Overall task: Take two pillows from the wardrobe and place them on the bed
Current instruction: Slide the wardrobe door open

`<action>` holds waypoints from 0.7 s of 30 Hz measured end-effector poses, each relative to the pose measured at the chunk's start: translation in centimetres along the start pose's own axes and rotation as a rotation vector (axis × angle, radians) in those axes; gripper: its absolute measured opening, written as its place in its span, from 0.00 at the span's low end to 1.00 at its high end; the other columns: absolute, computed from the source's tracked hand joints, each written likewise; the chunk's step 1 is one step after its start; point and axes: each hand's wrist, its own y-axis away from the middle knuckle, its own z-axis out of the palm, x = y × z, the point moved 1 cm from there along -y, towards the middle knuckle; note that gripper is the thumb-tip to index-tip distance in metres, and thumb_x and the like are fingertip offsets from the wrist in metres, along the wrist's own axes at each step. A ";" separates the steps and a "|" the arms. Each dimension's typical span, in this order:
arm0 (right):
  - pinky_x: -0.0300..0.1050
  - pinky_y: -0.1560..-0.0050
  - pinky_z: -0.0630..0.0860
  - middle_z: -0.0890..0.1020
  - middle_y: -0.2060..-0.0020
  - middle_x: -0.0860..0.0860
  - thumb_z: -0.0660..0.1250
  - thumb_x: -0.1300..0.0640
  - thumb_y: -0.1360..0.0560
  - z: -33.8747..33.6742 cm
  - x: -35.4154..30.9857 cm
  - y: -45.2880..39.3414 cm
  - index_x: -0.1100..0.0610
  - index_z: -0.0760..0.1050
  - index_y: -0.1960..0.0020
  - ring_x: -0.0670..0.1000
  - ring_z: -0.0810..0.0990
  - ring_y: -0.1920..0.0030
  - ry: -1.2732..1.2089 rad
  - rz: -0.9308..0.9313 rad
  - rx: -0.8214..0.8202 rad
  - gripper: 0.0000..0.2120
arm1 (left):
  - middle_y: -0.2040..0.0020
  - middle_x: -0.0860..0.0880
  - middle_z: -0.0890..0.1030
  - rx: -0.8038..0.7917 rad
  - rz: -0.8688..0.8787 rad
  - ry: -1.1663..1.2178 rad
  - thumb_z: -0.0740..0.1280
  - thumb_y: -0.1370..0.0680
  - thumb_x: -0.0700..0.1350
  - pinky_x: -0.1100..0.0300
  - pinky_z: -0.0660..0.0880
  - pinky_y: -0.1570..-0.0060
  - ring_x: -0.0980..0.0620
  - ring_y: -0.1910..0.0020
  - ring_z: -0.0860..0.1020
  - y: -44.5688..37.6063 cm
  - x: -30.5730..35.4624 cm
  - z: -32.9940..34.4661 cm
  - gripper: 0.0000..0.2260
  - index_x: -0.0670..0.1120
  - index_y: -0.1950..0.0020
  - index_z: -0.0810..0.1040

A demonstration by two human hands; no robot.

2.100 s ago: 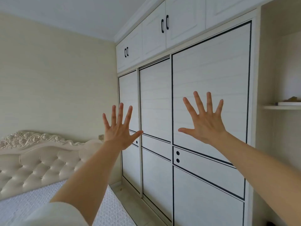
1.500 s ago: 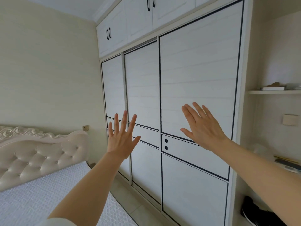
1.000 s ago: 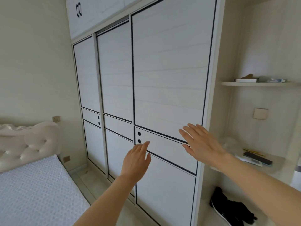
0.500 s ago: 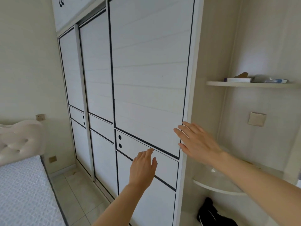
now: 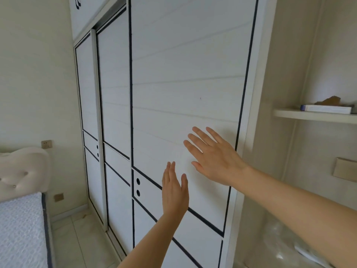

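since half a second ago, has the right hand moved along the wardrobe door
Yes. The right hand was at the door's right edge trim; now it lies left of that trim, open over the panel.

White wardrobe (image 5: 183,74) w/ black trim; cream tufted headboard (image 5: 21,171).

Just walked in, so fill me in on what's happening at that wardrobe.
A person stands facing the closed wardrobe, both bare hands raised to the nearest sliding door. The right hand is spread open near the door's right edge; the left hand is lower, fingers together, below it. Neither holds anything. No pillow is visible yet, and the bed sits at the left.
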 end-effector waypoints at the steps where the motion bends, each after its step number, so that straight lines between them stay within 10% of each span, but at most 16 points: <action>1: 0.58 0.26 0.38 0.55 0.23 0.57 0.47 0.44 0.19 -0.1 -0.1 -0.1 0.58 0.49 0.23 0.58 0.44 0.23 0.039 0.002 -0.013 0.30 | 0.19 0.55 0.52 0.016 -0.010 0.045 0.53 0.16 0.52 0.52 0.53 0.23 0.56 0.21 0.50 0.0 0.4 0.0 0.25 0.52 0.20 0.51; 9: 0.66 0.31 0.30 0.37 0.23 0.54 0.40 0.39 0.20 3.0 1.8 -1.1 0.55 0.30 0.24 0.62 0.30 0.27 0.282 0.032 -0.103 0.34 | 0.20 0.58 0.41 -0.172 -0.047 0.174 0.52 0.18 0.60 0.55 0.41 0.23 0.57 0.22 0.37 -0.6 0.7 5.2 0.30 0.55 0.20 0.42; 21: 0.70 0.32 0.30 0.32 0.25 0.58 0.39 0.40 0.20 5.5 2.0 -1.6 0.54 0.30 0.25 0.64 0.30 0.27 0.477 0.043 -0.185 0.32 | 0.24 0.61 0.33 -0.062 -0.060 0.173 0.47 0.19 0.60 0.59 0.37 0.29 0.61 0.26 0.32 -0.7 0.5 9.3 0.30 0.57 0.22 0.36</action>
